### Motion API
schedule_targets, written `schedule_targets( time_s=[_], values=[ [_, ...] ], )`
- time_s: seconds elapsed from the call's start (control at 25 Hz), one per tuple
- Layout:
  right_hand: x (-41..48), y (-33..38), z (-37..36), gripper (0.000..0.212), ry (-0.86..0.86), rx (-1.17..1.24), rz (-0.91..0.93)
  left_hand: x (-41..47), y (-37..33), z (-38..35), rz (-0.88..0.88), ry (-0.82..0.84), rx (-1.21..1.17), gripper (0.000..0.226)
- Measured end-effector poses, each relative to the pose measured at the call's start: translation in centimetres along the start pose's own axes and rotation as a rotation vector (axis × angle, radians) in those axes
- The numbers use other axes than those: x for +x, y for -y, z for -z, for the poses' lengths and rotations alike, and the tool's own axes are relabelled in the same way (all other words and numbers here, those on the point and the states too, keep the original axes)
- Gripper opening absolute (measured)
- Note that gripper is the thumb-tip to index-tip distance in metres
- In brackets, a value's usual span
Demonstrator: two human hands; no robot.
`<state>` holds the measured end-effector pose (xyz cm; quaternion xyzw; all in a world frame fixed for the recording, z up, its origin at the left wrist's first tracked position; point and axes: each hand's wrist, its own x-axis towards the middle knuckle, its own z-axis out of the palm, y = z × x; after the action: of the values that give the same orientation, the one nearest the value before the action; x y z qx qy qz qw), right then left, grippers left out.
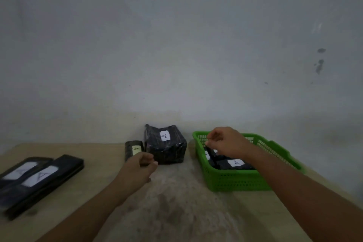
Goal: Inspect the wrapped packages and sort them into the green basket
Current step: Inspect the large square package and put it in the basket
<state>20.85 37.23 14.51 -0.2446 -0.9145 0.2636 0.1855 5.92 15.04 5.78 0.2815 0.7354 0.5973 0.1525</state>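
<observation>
The green basket (235, 180) stands at the right of the table. Inside it lie black wrapped packages; one shows a white "A" label (235, 163), and another (208, 155) lies under my hand. My right hand (225, 142) hovers over the basket's far left part, fingers loosely curled, with nothing visible in them. My left hand (139, 167) hangs over the table, loosely curled and holding nothing, just in front of a small narrow black package (132, 150). A large blocky black package (167, 147) labelled "A" stands to the right of the small one.
Two long flat black packages (41, 179), (17, 171) with white "A" labels lie at the table's left edge. The tan table (176, 202) butts against a pale wall (176, 65) right behind the packages and basket.
</observation>
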Motion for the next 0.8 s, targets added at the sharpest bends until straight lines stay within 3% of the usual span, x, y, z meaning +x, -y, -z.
schedule_targets(
  time_s=[0.12,0.28,0.4,0.56,0.6,0.68,0.8],
  values=[
    [0.9,3.5,-5.4,0.032,0.039,0.183,-0.041,-0.6,1.1,2.7,-0.005,-0.074,0.037,0.027],
    [3.7,5.2,-12.8,0.048,-0.004,0.503,-0.31,-0.3,3.9,5.4,0.04,-0.135,0.107,0.025],
    [6.0,4.7,-17.2,0.079,-0.003,0.737,-0.565,0.1,5.5,6.4,0.077,-0.146,0.107,0.027],
    [9.6,2.4,-21.0,0.131,-0.145,0.887,-0.671,1.0,6.6,6.9,0.094,-0.156,0.136,0.029],
    [10.6,2.0,-21.4,0.136,-0.188,0.903,-0.687,1.3,6.7,7.0,0.093,-0.164,0.133,0.029],
    [11.2,2.8,-21.1,0.123,-0.248,0.931,-0.723,1.9,6.9,7.3,0.081,-0.172,0.123,0.029],
    [11.9,3.8,-20.4,0.085,-0.284,0.969,-0.782,2.3,6.8,7.5,0.07,-0.167,0.105,0.027]
  ],
)
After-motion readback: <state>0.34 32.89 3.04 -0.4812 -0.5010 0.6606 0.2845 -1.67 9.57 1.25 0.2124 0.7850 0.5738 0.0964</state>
